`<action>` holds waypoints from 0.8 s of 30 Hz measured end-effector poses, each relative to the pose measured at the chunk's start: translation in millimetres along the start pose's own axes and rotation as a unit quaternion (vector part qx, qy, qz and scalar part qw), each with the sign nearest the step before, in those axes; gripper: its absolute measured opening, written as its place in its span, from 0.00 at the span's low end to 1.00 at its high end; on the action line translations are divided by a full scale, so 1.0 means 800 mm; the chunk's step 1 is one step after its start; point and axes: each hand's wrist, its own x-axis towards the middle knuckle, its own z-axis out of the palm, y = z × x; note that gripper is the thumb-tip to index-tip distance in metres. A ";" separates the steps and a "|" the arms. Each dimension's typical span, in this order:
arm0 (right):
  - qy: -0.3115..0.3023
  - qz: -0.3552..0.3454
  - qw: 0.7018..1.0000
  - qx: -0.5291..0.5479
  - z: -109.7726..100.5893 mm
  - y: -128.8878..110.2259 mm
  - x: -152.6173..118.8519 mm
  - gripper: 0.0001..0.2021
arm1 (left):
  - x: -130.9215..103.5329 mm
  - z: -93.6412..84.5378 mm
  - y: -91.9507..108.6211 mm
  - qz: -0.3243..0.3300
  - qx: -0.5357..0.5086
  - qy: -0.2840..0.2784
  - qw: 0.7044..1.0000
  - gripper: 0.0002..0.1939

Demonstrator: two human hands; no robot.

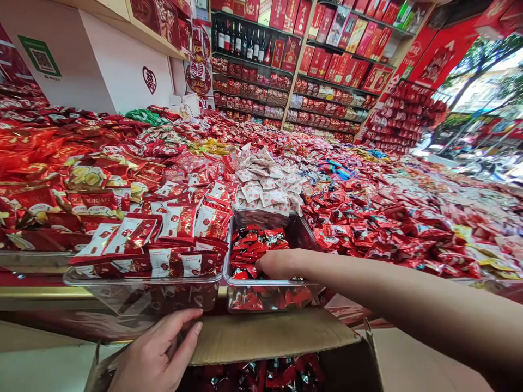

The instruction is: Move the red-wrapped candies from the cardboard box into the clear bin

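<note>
My right hand (280, 263) reaches from the right into a clear plastic bin (304, 239) partly filled with small red candy packets (249, 245). Its fingers are mostly hidden, pointing down among the packets. My left hand (163, 345) is low in the view, at the left part of an open cardboard box (269, 335), thumb and forefinger apart beside the flap edge, with nothing visible between them. Inside the box lie more dark red packets (281, 375). Left of the bin stands another clear bin (143, 294) heaped with red and white packets (175, 220).
Behind the bins spreads a wide display of wrapped sweets, with white packets (265, 185) just behind the right bin and durian-print packets (93, 201) at left. A gold-coloured edge strip (41, 292) runs along the front. Shelves with bottles (239, 43) and boxes stand at the back.
</note>
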 end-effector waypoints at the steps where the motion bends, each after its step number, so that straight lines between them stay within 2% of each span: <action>1: -0.008 0.005 1.000 -0.017 0.001 -0.002 -0.001 0.19 | 0.000 0.000 0.000 0.002 -0.002 0.001 1.000 0.11; 4: -0.053 0.005 0.996 -0.076 -0.001 0.001 -0.001 0.15 | -0.001 0.000 0.000 0.001 -0.009 -0.002 1.000 0.10; 7: -0.056 -0.004 0.997 -0.047 -0.004 0.022 0.001 0.14 | -0.002 0.000 0.000 -0.001 -0.018 -0.007 1.000 0.09; 10: -0.007 -0.014 0.999 0.052 -0.006 0.047 0.001 0.13 | -0.002 0.001 -0.001 -0.002 -0.022 -0.004 1.000 0.10; 13: 0.042 -0.028 0.995 0.087 -0.006 0.062 -0.002 0.08 | -0.002 0.001 -0.001 -0.005 -0.026 -0.004 1.000 0.10; 16: 0.079 -0.028 0.993 0.087 -0.008 0.064 -0.010 0.05 | -0.001 0.001 -0.001 -0.012 -0.033 -0.007 0.999 0.09; 21: 0.177 -0.034 0.975 0.127 -0.021 0.064 -0.035 0.05 | -0.003 0.000 -0.007 -0.041 -0.072 -0.010 0.997 0.10; 24: 0.216 -0.055 0.960 0.172 -0.034 0.054 -0.061 0.06 | -0.005 -0.005 -0.004 -0.102 -0.157 -0.036 0.982 0.10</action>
